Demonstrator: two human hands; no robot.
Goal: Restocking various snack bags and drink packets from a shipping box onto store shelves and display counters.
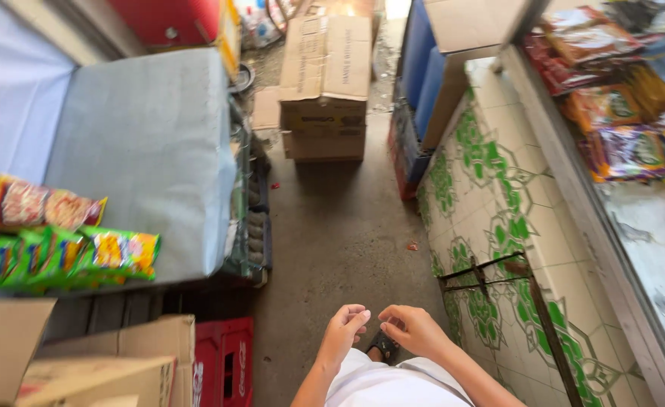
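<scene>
We see both hands low in frame, centre-bottom, over bare concrete floor (332,241). Left hand (345,325): fingers curled inward, loose fist, knuckles up, nothing visibly held. Right hand (414,328): fingers bent, thumb tucked twd left hand, also w/o visible object. Fingertips of the two nearly meet, just apart. Forearms bare, angled in from bottom edge. Below them, white garment (381,384) & a dark sandal (384,347) showing btw the hands.

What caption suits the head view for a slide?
Both hands, left hand and right hand, meet empty above a narrow shop aisle floor.
</scene>
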